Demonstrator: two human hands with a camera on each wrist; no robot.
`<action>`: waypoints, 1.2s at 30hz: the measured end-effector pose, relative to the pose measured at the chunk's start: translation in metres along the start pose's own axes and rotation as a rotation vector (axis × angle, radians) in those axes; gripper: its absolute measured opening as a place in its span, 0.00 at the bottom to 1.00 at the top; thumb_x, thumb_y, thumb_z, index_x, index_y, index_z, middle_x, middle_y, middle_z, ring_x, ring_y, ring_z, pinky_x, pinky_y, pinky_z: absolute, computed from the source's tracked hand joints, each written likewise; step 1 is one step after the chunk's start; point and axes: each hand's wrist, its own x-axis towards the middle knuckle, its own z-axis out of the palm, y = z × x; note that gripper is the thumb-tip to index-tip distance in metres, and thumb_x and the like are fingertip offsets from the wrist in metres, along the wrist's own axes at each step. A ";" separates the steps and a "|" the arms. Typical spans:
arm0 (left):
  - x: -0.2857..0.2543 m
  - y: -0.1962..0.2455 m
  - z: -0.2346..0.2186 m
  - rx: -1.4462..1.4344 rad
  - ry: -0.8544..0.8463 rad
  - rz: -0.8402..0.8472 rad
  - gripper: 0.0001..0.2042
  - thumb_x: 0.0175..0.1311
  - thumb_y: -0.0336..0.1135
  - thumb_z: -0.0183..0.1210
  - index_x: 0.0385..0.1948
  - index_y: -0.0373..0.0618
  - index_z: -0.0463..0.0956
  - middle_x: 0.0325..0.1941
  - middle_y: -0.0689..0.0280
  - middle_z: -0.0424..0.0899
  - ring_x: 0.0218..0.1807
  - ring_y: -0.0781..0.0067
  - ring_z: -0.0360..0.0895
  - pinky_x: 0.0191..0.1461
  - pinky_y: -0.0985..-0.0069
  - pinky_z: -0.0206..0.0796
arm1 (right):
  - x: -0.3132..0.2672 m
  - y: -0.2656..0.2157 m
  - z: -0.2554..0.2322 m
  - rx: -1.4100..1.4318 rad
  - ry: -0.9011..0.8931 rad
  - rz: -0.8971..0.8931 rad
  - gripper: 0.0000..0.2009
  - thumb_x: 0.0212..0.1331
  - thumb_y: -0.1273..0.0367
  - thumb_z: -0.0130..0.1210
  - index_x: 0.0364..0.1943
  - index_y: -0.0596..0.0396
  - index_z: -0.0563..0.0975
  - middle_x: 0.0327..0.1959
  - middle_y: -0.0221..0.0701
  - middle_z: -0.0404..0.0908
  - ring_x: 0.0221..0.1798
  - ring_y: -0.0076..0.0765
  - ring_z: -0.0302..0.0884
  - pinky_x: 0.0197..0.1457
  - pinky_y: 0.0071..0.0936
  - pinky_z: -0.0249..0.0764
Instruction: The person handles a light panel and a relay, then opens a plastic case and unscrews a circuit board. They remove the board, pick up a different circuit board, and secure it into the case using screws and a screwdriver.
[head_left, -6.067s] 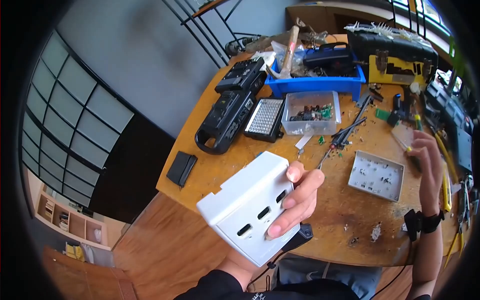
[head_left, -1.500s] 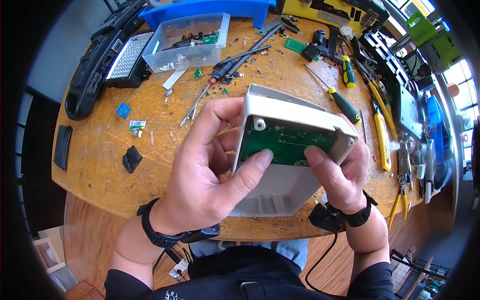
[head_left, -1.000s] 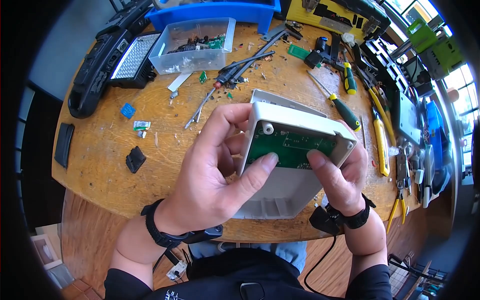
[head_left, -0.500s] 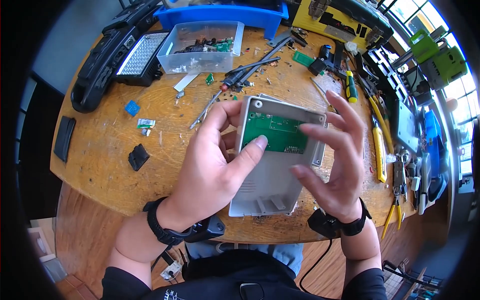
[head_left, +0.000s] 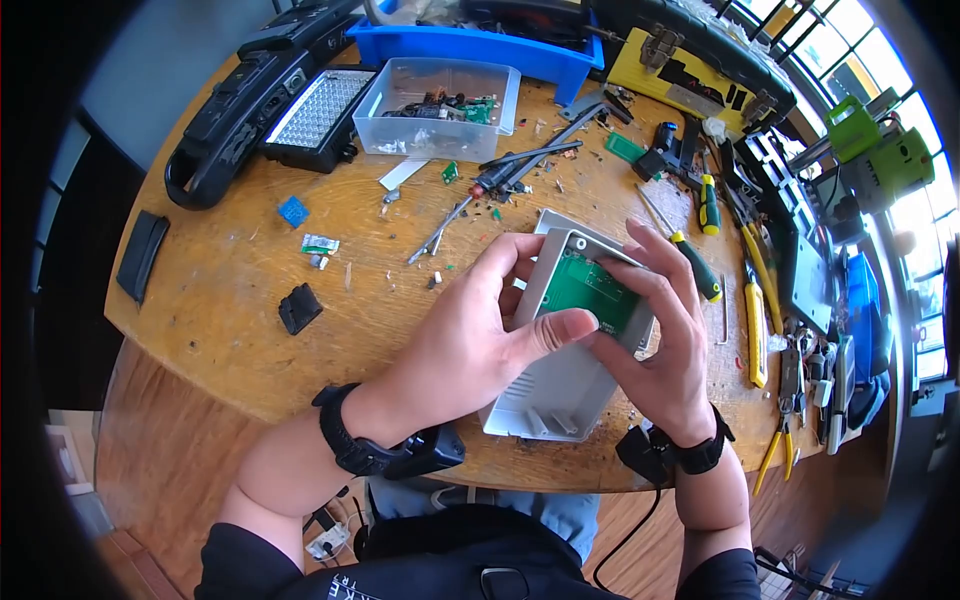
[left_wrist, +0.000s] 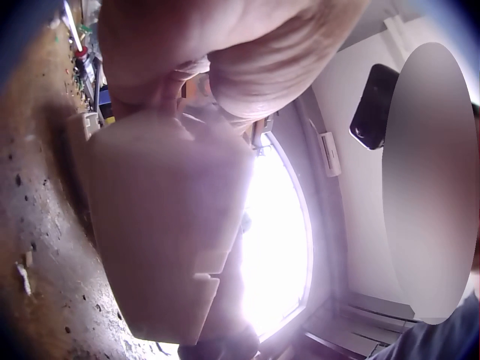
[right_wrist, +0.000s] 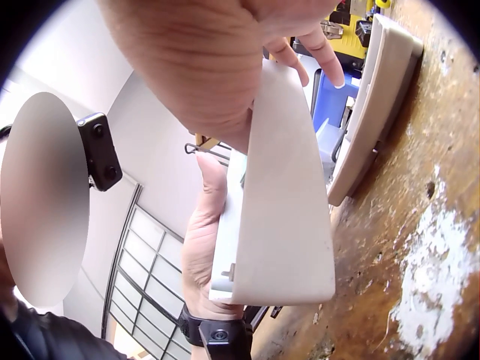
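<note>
Housing point(head_left: 562, 388), pale-grey open-faced rectangular plastic, long axis slanting away from the person, sits between left hand point(head_left: 462, 335) gripping its left wall and right hand point(head_left: 668, 335) over green circuit board point(head_left: 583, 287) at far end, right grip unclear.

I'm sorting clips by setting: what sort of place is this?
Probably a small electronics repair or salvage workspace: a green-and-yellow-handled screwdriver lies on a worn wooden table, a clear plastic bin holds circuit-board scraps, and an open plastic casing shows a green circuit board inside.
</note>
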 end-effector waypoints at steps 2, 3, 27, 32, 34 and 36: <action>0.003 -0.006 -0.003 -0.044 -0.019 0.008 0.33 0.59 0.49 0.65 0.57 0.35 0.63 0.44 0.60 0.76 0.41 0.78 0.77 0.43 0.80 0.72 | 0.000 0.002 0.000 0.012 0.004 0.013 0.26 0.41 0.73 0.71 0.50 0.55 0.76 0.64 0.44 0.65 0.61 0.51 0.71 0.59 0.40 0.72; 0.004 -0.007 -0.004 -0.043 -0.014 0.012 0.33 0.59 0.49 0.65 0.57 0.35 0.63 0.44 0.60 0.76 0.41 0.78 0.77 0.43 0.80 0.72 | 0.000 0.003 0.001 0.006 0.017 0.013 0.26 0.41 0.73 0.71 0.49 0.55 0.76 0.64 0.44 0.65 0.60 0.51 0.71 0.59 0.40 0.73; 0.022 0.001 -0.033 0.008 0.160 -0.068 0.22 0.65 0.36 0.61 0.58 0.42 0.67 0.40 0.66 0.77 0.36 0.81 0.77 0.40 0.83 0.70 | -0.002 0.020 -0.003 1.173 0.058 0.205 0.28 0.54 0.60 0.63 0.55 0.64 0.74 0.67 0.44 0.61 0.70 0.43 0.59 0.71 0.45 0.55; 0.027 0.003 -0.048 0.043 0.332 0.011 0.20 0.67 0.29 0.56 0.61 0.46 0.68 0.42 0.66 0.74 0.41 0.82 0.74 0.43 0.83 0.69 | -0.001 0.026 -0.002 1.222 0.137 0.237 0.28 0.60 0.57 0.57 0.57 0.65 0.71 0.63 0.47 0.68 0.67 0.45 0.64 0.67 0.45 0.61; 0.027 0.004 -0.054 0.058 0.321 -0.032 0.19 0.66 0.28 0.55 0.60 0.45 0.69 0.43 0.65 0.74 0.43 0.82 0.73 0.45 0.82 0.69 | -0.004 0.032 -0.003 1.375 0.052 0.231 0.30 0.65 0.56 0.52 0.62 0.66 0.65 0.60 0.47 0.71 0.59 0.46 0.72 0.63 0.43 0.67; 0.028 0.002 -0.057 0.033 0.310 -0.068 0.19 0.66 0.27 0.55 0.59 0.44 0.69 0.45 0.65 0.73 0.43 0.81 0.73 0.45 0.81 0.69 | -0.004 0.034 -0.004 1.473 0.001 0.245 0.30 0.67 0.56 0.49 0.63 0.66 0.63 0.60 0.47 0.72 0.54 0.46 0.75 0.60 0.42 0.69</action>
